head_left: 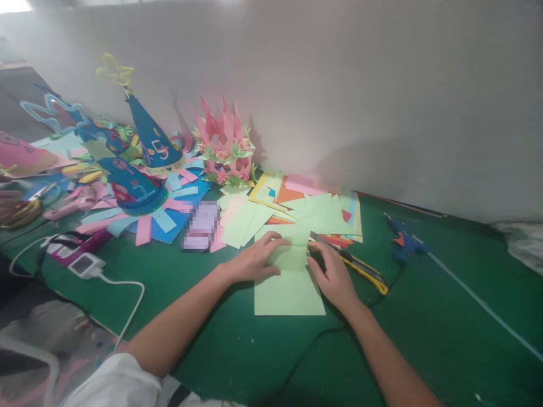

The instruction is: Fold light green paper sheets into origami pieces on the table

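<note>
A small piece of light green paper [292, 258] is held up between my two hands, with a crease line across it. My left hand [254, 259] grips its left edge, thumb below and fingers above. At the right edge, my right hand [333, 277] holds it between thumb and fingers. Under them a larger light green sheet [288, 297] lies on the green table. Just beyond my right hand's fingers, a yellow and black utility knife [365, 270] rests with its blade pointing up and left.
Paper sheets [322, 215] are piled behind my hands. To the left stand a pink paper crown [224, 141], blue cone hats [155, 138] and a blurred phone [201, 227]. A blue glue gun [405, 237] lies right. A white charging cable [138, 299] crosses the table at left.
</note>
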{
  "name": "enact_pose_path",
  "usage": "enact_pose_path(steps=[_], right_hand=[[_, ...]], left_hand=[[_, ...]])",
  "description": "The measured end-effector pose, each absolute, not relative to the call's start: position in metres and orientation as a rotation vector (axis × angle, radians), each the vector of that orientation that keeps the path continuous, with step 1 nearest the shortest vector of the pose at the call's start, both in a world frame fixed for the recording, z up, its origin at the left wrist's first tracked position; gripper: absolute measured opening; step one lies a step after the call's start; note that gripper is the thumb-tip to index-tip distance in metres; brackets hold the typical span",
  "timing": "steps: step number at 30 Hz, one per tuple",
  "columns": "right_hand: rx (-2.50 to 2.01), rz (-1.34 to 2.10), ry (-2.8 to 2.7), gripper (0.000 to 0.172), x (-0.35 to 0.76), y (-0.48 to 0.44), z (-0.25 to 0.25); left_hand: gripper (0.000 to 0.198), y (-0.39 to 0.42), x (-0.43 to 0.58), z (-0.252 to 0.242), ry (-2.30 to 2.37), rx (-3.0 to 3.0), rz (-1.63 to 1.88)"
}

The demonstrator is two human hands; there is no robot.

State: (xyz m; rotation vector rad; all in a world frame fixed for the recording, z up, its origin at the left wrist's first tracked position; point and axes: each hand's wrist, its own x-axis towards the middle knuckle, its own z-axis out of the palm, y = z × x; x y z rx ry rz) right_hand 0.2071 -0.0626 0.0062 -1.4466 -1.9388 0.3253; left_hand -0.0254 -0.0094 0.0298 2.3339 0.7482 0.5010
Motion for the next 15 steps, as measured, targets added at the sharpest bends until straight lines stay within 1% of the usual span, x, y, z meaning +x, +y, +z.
enact_pose_path(steps=[3, 6, 8, 11, 15], right_hand=[[-1.382, 0.498, -1.785, 0.022, 0.2071, -0.0637, 0.0021], [-1.301, 0.674, -1.678, 0.016, 0.2066, -0.0646, -0.0009], [-1.273, 0.76, -1.636, 0.015, 0.2057, -0.0647, -0.0015], [-1.259, 0.815, -1.571, 0.015, 0.2048, -0.0637, 0.0], [-1.255, 0.848, -1.419, 0.015, 0.2083, -0.0604, 0.004]], left_hand=[[0.058, -0.0095, -0.025, 0.0316, 0.682, 2.3, 0.542], [0.052, -0.0082, -0.0245, 0.031, 0.654, 2.302, 0.579], [0.049, -0.0075, -0.0243, 0.0302, 0.644, 2.309, 0.596], [0.044, -0.007, -0.0244, 0.0301, 0.655, 2.32, 0.614], [0.035, -0.0062, -0.0252, 0.0315, 0.782, 2.322, 0.668]])
